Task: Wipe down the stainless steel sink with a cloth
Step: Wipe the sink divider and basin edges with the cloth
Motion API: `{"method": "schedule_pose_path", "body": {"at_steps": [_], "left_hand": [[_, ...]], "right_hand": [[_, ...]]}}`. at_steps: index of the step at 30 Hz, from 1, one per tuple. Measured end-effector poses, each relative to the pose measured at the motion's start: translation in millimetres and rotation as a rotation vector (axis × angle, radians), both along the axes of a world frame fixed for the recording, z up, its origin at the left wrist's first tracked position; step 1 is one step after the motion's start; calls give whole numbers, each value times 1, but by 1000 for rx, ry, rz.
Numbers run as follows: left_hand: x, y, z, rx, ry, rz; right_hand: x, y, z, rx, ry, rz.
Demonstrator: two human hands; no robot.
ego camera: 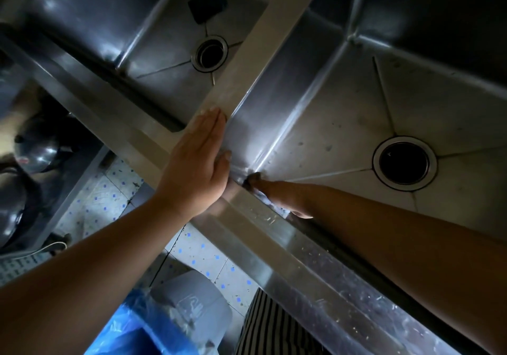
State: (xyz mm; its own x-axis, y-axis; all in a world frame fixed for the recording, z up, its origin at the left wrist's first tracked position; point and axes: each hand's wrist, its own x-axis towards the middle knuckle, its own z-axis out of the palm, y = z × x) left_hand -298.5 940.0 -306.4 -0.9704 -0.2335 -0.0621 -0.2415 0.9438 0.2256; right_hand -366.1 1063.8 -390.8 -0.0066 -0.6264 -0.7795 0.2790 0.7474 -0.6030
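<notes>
The left hand [196, 159] rests flat, fingers straight, on the sink [274, 61] divider; the right hand [274, 194] reaches into the right basin's near corner, its grip unclear

- The stainless steel sink [310, 124] has two basins side by side, parted by a flat steel divider [247, 72]; each basin has a round open drain, creased floor lines running to it, and water spots on the right one
- A dark cloth [253, 180], mostly hidden, sits bunched in the right basin's near corner, under the front rim
</notes>
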Motion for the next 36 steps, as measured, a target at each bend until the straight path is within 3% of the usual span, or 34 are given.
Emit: {"method": "schedule_pose_path", "body": {"at_steps": [5,15,22,28,33,36], "left_hand": [[-1,-1,1,-11,-15,-13],[-3,0,2,0,-6,-22],[-2,-2,1,-24,3,-52],[-3,-2,2,-26,-10,-35],[-3,0,3,-14,-2,-42],[-3,0,4,-19,-3,-48]], "right_hand": [[0,30,1,75,19,10],[-1,6,-8,33,25,-46],[4,30,-4,-49,-90,-130],[1,8,18,-182,-117,-43],[6,25,-1,-44,-81,-64],[-2,37,7,-94,-174,-32]]}}
